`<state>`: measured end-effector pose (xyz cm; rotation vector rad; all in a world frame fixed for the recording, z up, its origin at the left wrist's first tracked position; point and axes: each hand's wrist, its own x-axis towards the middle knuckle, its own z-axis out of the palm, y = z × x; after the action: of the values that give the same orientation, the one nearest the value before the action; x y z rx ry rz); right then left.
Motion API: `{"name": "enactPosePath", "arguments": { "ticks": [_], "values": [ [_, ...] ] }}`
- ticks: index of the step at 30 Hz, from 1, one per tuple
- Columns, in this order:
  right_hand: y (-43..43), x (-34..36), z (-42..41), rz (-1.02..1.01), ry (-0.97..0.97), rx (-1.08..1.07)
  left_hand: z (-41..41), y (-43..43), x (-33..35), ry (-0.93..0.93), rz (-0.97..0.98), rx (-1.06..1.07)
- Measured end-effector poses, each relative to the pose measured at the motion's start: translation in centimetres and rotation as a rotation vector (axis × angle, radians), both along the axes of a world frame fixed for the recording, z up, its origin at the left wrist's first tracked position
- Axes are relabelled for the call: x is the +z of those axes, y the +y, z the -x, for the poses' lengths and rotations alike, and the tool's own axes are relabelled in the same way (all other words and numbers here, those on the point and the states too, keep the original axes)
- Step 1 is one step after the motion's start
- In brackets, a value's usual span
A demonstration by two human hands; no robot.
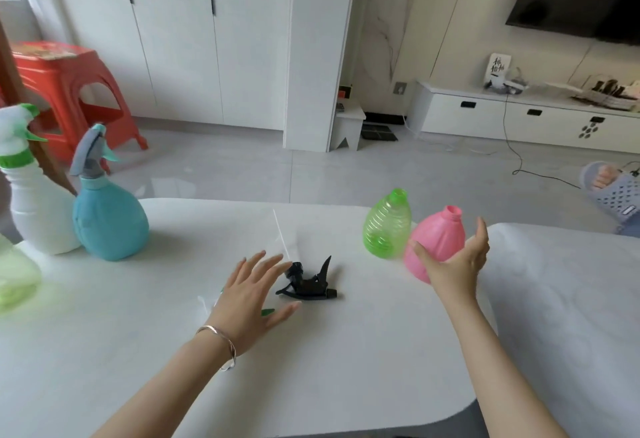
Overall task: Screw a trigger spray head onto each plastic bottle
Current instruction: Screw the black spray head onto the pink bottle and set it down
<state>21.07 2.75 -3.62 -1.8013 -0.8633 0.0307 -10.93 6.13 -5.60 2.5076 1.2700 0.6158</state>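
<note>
**Pink bottle cradled, black spray head loose on the table**

Head view: two open-necked bottles are at the right of the table (311,368) — a see-through green bottle (388,226) standing, and a pink bottle (440,240) tilted just beside it. At the left stand a white bottle (38,216) and a blue bottle (110,223), each with a trigger head on. One black spray head (308,281) lies loose mid-table. The right hand (457,264) cups the pink bottle, thumb on its front and fingers straight — its grip wide open. The left hand (252,295) hovers palm down just beside the spray head, fingers spread, holding nothing.
</note>
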Motion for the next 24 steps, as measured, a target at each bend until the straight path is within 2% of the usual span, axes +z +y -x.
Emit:
{"name": "enactPosePath", "arguments": {
  "ticks": [5, 8, 15, 19, 21, 24],
  "values": [
    [0.3, -1.1, -0.9, 0.088, 0.068, 0.014, -0.4, 0.0, -0.1, -0.033, -0.029, 0.012],
    [0.4, -1.0, -0.7, 0.097, 0.044, 0.002, -0.4, 0.0, -0.2, -0.043, -0.035, 0.019],
    [-0.2, -0.1, 1.2, 0.102, 0.118, 0.072, 0.1, -0.5, -0.1, -0.099, -0.03, 0.013],
    [-1.3, 2.6, 4.0, -0.035, 0.149, 0.092, 0.5, -1.2, 0.6, -0.183, -0.036, -0.003],
    [-2.0, 4.3, 6.8, -0.139, 0.225, 0.196, 0.5, -1.6, 1.3, -0.25, -0.022, -0.028],
    [-3.4, 5.5, 12.2, -0.205, 0.494, 0.441, 0.5, -2.5, 2.1, -0.4, 0.114, -0.078]
  ]
}}
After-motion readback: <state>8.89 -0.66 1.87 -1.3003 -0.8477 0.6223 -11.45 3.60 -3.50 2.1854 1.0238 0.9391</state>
